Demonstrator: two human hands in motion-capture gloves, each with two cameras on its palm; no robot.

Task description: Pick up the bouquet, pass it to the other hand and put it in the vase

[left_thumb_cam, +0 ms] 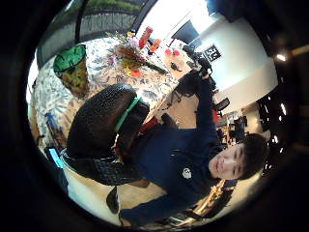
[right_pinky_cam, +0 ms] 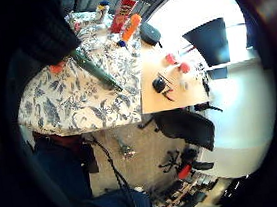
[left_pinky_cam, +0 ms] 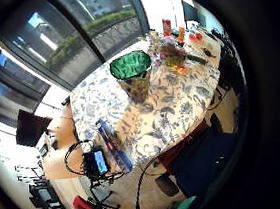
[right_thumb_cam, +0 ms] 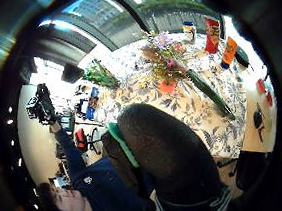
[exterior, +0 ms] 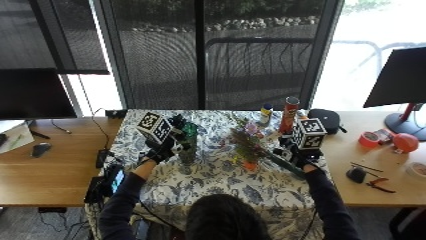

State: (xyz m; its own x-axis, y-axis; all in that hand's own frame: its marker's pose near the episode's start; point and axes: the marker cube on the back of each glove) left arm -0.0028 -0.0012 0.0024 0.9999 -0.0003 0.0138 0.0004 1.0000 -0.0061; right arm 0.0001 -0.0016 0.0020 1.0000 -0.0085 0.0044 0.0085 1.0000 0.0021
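From above, the black-gloved left hand point(exterior: 162, 149) was raised by the green glass vase point(exterior: 187, 145); I could not tell how its fingers were. The black-gloved right hand point(exterior: 299, 157) was beside the bouquet of mixed flowers with long green stems point(exterior: 256, 147), which lay on the blue flowered tablecloth point(exterior: 213, 185). The left thumb-side palm view showed curled left fingers point(left_thumb_cam: 104, 123) gripping nothing. The right thumb-side palm view showed curled fingers point(right_thumb_cam: 162, 147) near the bouquet point(right_thumb_cam: 184, 72), holding nothing.

Left arm: reaches forward and up the table's left side, forearm raised.
Left hand point(exterior: 162, 148): lifted above the tabletop, holding nothing; fingers point(left_thumb_cam: 104, 121) loosely bent.
Right arm: stretched forward along the right side, forearm low.
Right hand point(exterior: 297, 157): down at the tabletop; curl of fingers point(right_thumb_cam: 162, 147) not readable.
Spacing: hands well apart, each on its own side.
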